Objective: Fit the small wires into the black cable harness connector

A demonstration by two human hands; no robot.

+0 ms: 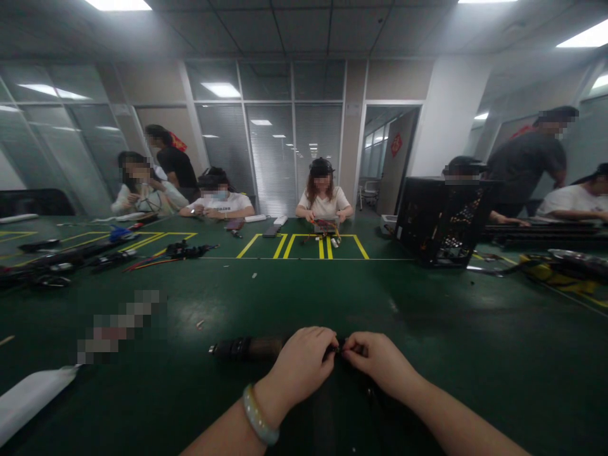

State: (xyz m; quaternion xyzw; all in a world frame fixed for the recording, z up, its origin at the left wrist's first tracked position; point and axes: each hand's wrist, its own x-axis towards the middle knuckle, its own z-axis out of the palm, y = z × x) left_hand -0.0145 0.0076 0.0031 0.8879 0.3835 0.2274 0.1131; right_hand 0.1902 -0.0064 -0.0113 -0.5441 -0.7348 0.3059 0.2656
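A dark cylindrical device (266, 348) with ribbed rings and a small metal tip lies on the green table in front of me, its tip pointing left. My left hand (304, 364), with a beaded bracelet (259, 418) at the wrist, is closed over the device's right end. Close by on the right, my right hand (375, 361) is pinched, its fingertips almost meeting those of the left. Between them shows a small dark part (338, 348), too small and shaded to name. Below the hands, something dark on the table is hard to make out.
A white plastic wrapper (35, 399) lies at the left. Cables and dark parts (175, 250) spread over the far left. A black computer case (441, 221) stands at the far right, beside a yellow-and-black bundle (565, 272). Several people sit or stand across the table (427, 304).
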